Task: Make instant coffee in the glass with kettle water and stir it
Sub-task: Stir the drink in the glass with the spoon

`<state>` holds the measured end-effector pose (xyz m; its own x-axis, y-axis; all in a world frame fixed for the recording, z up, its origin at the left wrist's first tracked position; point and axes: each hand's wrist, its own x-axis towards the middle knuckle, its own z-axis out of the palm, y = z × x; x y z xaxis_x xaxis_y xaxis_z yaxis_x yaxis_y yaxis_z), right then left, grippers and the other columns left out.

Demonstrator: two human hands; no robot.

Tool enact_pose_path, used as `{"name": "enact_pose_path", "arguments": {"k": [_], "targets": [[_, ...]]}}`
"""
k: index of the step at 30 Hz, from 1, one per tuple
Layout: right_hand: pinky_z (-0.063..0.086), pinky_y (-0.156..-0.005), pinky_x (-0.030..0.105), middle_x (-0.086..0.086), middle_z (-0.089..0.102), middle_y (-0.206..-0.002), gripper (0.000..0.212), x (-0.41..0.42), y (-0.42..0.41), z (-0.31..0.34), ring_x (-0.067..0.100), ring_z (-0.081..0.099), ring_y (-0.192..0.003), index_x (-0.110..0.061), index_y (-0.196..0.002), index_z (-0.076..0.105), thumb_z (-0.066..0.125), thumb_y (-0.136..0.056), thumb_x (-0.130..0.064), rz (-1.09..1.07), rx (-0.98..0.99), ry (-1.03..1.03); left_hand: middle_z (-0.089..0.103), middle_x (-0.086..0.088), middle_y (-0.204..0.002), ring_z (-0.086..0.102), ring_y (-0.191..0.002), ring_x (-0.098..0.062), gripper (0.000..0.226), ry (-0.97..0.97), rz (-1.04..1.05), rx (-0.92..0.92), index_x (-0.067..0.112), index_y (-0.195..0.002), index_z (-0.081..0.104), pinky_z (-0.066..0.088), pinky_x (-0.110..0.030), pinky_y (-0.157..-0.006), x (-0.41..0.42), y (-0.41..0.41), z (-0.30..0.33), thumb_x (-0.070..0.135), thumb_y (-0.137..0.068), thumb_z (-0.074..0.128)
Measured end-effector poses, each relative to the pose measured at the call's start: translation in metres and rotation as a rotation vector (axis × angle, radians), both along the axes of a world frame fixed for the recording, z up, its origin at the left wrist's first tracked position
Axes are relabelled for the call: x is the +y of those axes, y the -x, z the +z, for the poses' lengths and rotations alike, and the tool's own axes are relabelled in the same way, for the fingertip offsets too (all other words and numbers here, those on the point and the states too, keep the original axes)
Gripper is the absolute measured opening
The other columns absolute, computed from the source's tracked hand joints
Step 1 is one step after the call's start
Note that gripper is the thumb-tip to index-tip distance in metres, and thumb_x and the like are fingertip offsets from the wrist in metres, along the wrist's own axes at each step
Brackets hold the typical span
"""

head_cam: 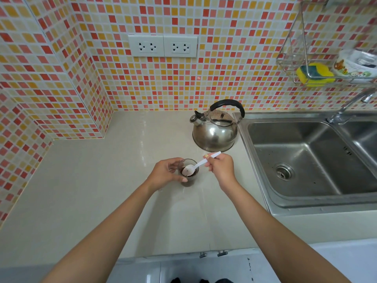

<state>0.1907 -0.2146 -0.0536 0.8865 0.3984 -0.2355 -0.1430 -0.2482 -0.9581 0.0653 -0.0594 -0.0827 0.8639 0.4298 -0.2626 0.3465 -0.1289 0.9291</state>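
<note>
I have the glass (188,173) standing on the desk (122,180) in front of me, just short of the kettle (215,130), and it already holds dark liquid, so I judge the water and coffee are in and stirring is the step in hand. My left hand (166,173) wraps around the side of the glass, fingers curled on its wall, to keep it from sliding or tipping while I work the spoon. My right hand (221,165) pinches the handle of the white plastic spoon (195,166) between thumb and fingertips, near its far end, so the bowl can reach down over the rim; the bowl sits at the mouth of the glass, at or just above the liquid, and I cannot tell whether it is dipped in.

The kettle stands upright, spout turned left, handle up, set back beside the sink (306,160) where it is out of the way of my elbows.

I can read no brand on the kettle, spoon or glass. A container in the wire rack (293,58) on the wall carries cartoon pictures, but any lettering is too small to make out.
</note>
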Motion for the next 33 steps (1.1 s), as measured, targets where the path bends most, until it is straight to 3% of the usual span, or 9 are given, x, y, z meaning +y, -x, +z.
{"name": "enact_pose_path", "arguments": {"k": [4,10,15,18,21,26,29,33], "targets": [[0.040,-0.051,0.014,0.001,0.062,-0.062,0.009,0.004,0.007,0.003,0.000,0.052,-0.046,-0.004,-0.081,0.070,0.063,-0.085,-0.008,0.215,-0.214,0.055,0.074,0.006,-0.103,0.066,-0.102,-0.011,0.062,-0.011,-0.031,-0.018,0.035,-0.105,0.071,0.046,-0.030,-0.100,0.001,0.001,0.002,0.009,-0.052,0.091],[0.042,-0.069,0.027,0.001,0.061,-0.083,0.016,0.017,0.007,0.004,0.015,0.054,-0.075,-0.007,-0.087,0.072,0.056,-0.088,-0.010,0.542,-0.544,0.328,0.073,-0.005,-0.114,0.065,-0.114,-0.020,0.070,-0.009,-0.035,-0.004,0.018,-0.120,0.067,0.044,-0.035,-0.107,0.000,0.002,0.004,0.006,-0.055,0.090],[0.044,-0.064,0.031,0.007,0.064,-0.070,0.014,0.018,0.015,0.003,0.023,0.057,-0.069,-0.003,-0.080,0.070,0.058,-0.084,-0.007,0.493,-0.391,0.326,0.071,-0.011,-0.116,0.064,-0.114,-0.026,0.062,-0.010,-0.014,-0.010,0.025,-0.109,0.068,0.045,-0.034,-0.104,-0.003,0.002,0.007,0.003,-0.056,0.089],[0.049,-0.071,0.038,0.018,0.067,-0.086,0.014,0.022,0.022,0.006,0.031,0.060,-0.077,-0.001,-0.087,0.070,0.058,-0.086,-0.008,0.554,-0.466,0.311,0.073,-0.008,-0.113,0.065,-0.112,-0.025,0.065,-0.019,-0.065,-0.021,0.017,-0.118,0.068,0.046,-0.036,-0.105,-0.001,0.002,0.006,0.003,-0.057,0.088],[0.050,-0.074,0.038,0.013,0.066,-0.092,0.016,0.023,0.015,0.011,0.028,0.060,-0.083,-0.004,-0.088,0.069,0.054,-0.087,-0.009,0.556,-0.555,0.396,0.072,-0.006,-0.117,0.064,-0.115,-0.022,0.072,-0.018,-0.026,0.002,0.015,-0.124,0.065,0.045,-0.037,-0.108,-0.002,0.002,0.006,0.001,-0.057,0.088],[0.043,-0.065,0.030,0.001,0.060,-0.069,0.015,0.023,0.019,0.011,0.022,0.056,-0.070,-0.001,-0.081,0.069,0.056,-0.084,-0.009,0.542,-0.434,0.404,0.072,-0.007,-0.115,0.064,-0.115,-0.024,0.069,-0.017,-0.043,-0.003,0.019,-0.121,0.067,0.045,-0.037,-0.107,-0.001,0.003,0.007,0.002,-0.057,0.088],[0.046,-0.068,0.033,0.013,0.066,-0.081,0.017,0.025,0.024,0.013,0.025,0.057,-0.073,0.000,-0.082,0.069,0.055,-0.087,-0.010,0.566,-0.461,0.365,0.072,-0.008,-0.115,0.064,-0.113,-0.027,0.066,-0.019,-0.058,-0.016,0.019,-0.119,0.068,0.046,-0.041,-0.107,-0.002,0.004,0.009,0.003,-0.057,0.088],[0.050,-0.074,0.037,0.012,0.066,-0.091,0.017,0.024,0.015,0.016,0.030,0.061,-0.083,-0.003,-0.084,0.068,0.051,-0.086,-0.005,0.554,-0.526,0.447,0.072,-0.008,-0.115,0.064,-0.115,-0.027,0.066,-0.010,-0.016,-0.020,0.037,-0.108,0.067,0.045,-0.042,-0.108,-0.004,0.003,0.011,0.001,-0.056,0.088]]}}
